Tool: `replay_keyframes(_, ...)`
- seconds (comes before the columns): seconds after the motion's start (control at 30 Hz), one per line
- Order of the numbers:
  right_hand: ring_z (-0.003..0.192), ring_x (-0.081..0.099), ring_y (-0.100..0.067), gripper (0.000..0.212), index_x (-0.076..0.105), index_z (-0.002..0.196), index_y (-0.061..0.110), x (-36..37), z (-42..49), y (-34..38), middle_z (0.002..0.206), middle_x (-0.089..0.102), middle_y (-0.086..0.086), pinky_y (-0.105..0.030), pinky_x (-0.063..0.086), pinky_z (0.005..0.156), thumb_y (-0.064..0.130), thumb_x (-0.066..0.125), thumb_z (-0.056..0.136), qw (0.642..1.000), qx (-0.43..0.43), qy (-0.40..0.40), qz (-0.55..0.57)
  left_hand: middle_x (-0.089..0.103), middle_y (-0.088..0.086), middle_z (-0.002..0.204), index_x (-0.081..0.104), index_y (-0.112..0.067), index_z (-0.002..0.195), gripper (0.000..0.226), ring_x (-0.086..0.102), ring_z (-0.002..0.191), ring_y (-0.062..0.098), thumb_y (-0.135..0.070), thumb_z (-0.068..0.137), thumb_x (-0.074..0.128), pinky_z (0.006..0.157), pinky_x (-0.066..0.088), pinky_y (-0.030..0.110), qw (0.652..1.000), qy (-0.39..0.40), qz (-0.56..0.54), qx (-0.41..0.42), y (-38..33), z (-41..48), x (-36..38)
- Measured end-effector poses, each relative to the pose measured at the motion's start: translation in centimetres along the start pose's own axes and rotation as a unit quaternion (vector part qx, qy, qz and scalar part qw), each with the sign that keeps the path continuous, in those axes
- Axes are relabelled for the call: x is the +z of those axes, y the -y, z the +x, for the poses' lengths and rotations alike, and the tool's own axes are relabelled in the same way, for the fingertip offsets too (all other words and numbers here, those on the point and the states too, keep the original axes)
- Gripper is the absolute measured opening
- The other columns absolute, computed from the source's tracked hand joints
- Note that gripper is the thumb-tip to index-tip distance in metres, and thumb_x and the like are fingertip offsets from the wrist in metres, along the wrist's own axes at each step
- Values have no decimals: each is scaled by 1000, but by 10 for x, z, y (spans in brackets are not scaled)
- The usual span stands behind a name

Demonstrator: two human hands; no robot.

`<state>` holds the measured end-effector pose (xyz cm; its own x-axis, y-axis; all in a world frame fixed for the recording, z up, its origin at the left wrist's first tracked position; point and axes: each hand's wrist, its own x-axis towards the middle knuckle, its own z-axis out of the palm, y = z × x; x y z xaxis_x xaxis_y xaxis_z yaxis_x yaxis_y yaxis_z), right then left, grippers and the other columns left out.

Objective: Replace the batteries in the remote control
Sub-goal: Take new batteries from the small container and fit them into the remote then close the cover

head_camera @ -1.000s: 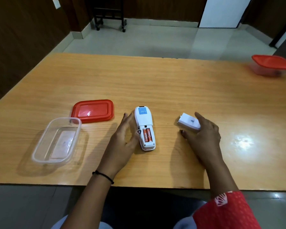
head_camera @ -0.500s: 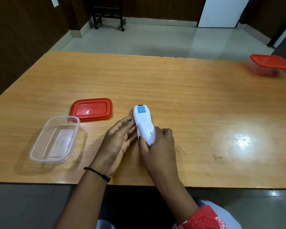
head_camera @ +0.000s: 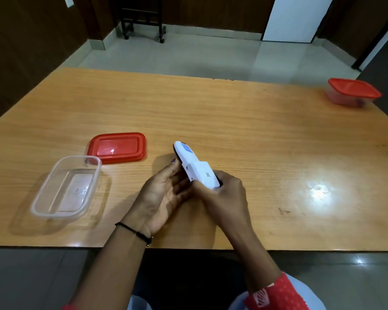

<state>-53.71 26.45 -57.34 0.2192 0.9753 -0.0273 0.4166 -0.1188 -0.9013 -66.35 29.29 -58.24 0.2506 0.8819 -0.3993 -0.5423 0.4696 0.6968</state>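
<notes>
The white remote control (head_camera: 186,157) is lifted off the table, back side up, tilted with its far end pointing away and left. Its white battery cover (head_camera: 205,174) lies over the battery compartment, so the batteries are hidden. My left hand (head_camera: 164,193) cradles the remote from the left and below, palm up. My right hand (head_camera: 222,195) grips the remote's near end, with the thumb at the cover's near edge.
An empty clear plastic container (head_camera: 65,186) stands at the near left of the wooden table (head_camera: 255,135), its red lid (head_camera: 117,147) lying flat just behind it. A second container with a red lid (head_camera: 352,91) stands at the far right corner.
My right hand brought the battery cover from the table's right onto the remote's back. Both hands then lifted the remote off the table and tilted it.
</notes>
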Motion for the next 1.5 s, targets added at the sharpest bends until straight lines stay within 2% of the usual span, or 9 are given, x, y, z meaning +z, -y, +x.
replay_keyframes(0.13,69,57,-10,20,65,91,18,-13,-13,6,78,67,2,-26,43,59,25,68,73,995,-88,9,-52,69,12,115,63,-9,117,39,69,97,20,-34,95,44,89,54,34,1000,17,-24,-8,10,0,14)
replay_keyframes(0.27,84,54,-17,57,45,132,32,-25,-18,4,107,61,10,-28,42,73,31,66,80,992,-88,8,-90,64,16,125,55,-8,128,45,65,107,25,-32,92,46,95,51,40,998,10,-47,37,14,2,19)
replay_keyframes(0.33,72,51,-19,55,45,129,38,-29,-20,2,101,62,6,-27,40,65,34,65,78,989,-106,-3,-102,61,17,129,52,-6,131,47,62,112,27,-31,91,47,101,46,44,996,16,-62,58,13,3,20)
replay_keyframes(0.57,83,58,-21,60,52,131,32,-19,-14,2,80,53,9,-28,41,64,32,70,74,982,-130,-30,-136,58,14,133,51,-7,132,41,63,107,21,-24,97,38,96,51,36,994,42,-70,69,16,8,22)
replay_keyframes(0.87,88,60,-20,62,51,134,26,-13,-10,-5,105,67,4,-29,47,68,28,74,77,983,-141,-44,-113,64,6,126,55,-11,129,42,64,103,15,-15,87,51,78,56,26,994,71,-36,81,21,5,32)
replay_keyframes(0.97,92,63,-5,60,47,134,34,-22,-2,-7,112,61,23,-17,50,76,27,72,80,995,-77,68,19,66,5,124,55,-11,128,44,64,104,16,-11,84,55,85,57,31,992,64,-10,109,19,5,29)
replay_keyframes(1.1,108,65,-16,49,51,132,20,-35,9,-11,122,66,-2,-36,54,90,9,64,86,953,48,150,260,64,8,127,56,-13,125,42,59,118,19,-13,83,54,99,47,36,989,68,3,129,15,6,26)
replay_keyframes(1.27,73,69,-12,26,67,108,6,-34,9,-12,94,76,-6,-23,56,65,6,67,82,940,80,140,301,63,7,127,54,-16,125,40,59,119,19,-22,85,52,87,54,34,985,66,64,145,16,7,26)
replay_keyframes(1.5,70,69,-7,15,69,93,18,-23,5,-6,90,77,-5,-20,54,56,8,68,82,950,71,91,292,66,10,123,53,-13,125,40,63,114,20,-21,86,51,90,55,31,987,46,45,148,15,9,24)
